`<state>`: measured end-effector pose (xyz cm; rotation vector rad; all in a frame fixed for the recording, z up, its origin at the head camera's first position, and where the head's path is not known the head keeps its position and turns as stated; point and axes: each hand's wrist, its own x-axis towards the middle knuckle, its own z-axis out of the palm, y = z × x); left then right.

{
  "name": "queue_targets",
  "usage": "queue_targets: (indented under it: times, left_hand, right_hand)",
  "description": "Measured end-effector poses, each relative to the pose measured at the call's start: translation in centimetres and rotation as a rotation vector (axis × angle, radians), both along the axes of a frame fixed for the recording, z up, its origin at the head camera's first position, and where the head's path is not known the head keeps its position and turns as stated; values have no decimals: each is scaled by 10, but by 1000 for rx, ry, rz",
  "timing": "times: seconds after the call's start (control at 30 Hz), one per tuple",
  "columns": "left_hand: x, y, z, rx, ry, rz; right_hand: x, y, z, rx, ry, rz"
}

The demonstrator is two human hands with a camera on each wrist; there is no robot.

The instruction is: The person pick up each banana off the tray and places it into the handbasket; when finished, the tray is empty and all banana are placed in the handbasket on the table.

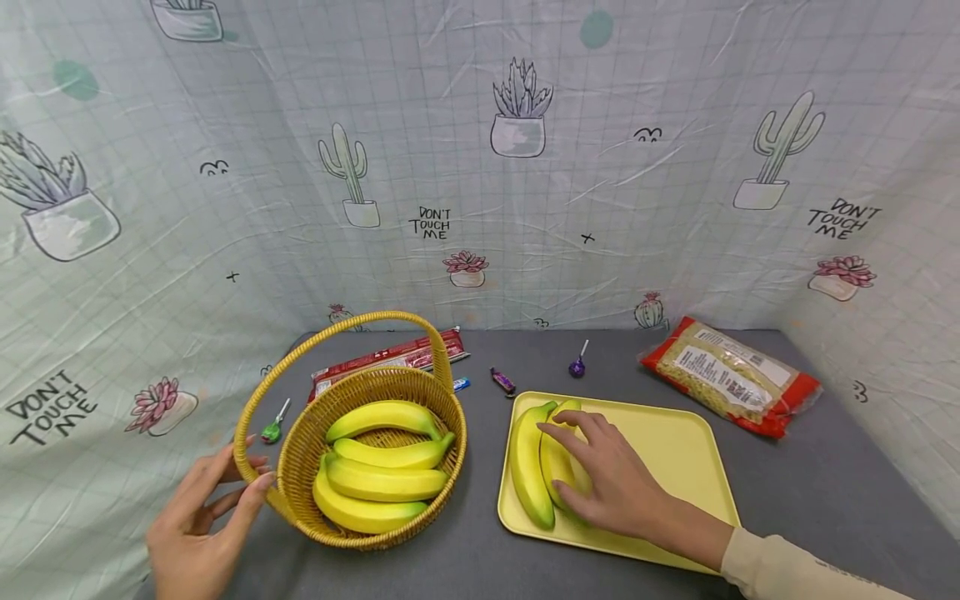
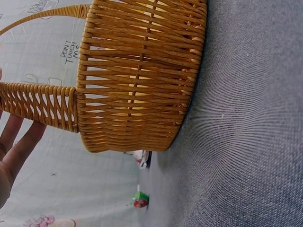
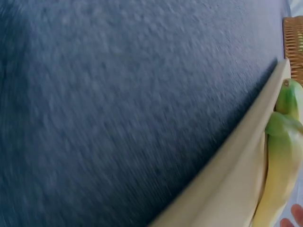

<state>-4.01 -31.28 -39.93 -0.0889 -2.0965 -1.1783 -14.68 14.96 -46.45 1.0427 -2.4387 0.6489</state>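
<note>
My left hand (image 1: 198, 521) pinches the handle (image 1: 258, 379) of a yellow wicker basket (image 1: 450, 479) near its left base. The left wrist view shows fingers (image 2: 23, 142) against the woven handle, with the basket upright on the grey table. Several yellow bananas (image 1: 386, 482) lie inside. To the right, two more bananas, an outer one (image 1: 531, 467) and an inner one (image 1: 553, 462), lie side by side at the left end of a yellow tray (image 1: 675, 442). My right hand (image 1: 611, 479) hovers over the inner one, fingers and thumb spread apart, partly hiding it.
Behind the basket lie red packets (image 1: 390, 360) and a small blue wrapper (image 1: 461, 384). A green lollipop (image 1: 272, 432) is left of it. A purple candy (image 1: 502, 381) and purple lollipop (image 1: 577, 367) lie behind the tray, and a red-ended bag (image 1: 727, 375) at the back right.
</note>
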Motion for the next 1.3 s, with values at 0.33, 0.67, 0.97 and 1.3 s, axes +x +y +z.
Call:
queue_targets:
  times: [0.33,0.67,0.97,1.3]
  left_hand:
    - [-3,-3,-6,-11,66,-44]
    - [-5,-6,-10,-6,120,-61]
    - [-3,-5,-6,-3,68,-35]
    - [-6,-5,-10,10,142,-77]
  right_hand:
    - [8,-2,-12,48,-41,-80]
    - [14,9,-13,85,-108,-179]
    - [14,24,-17,39,-149,-213]
    - [11,35,-18,8,-127,-217]
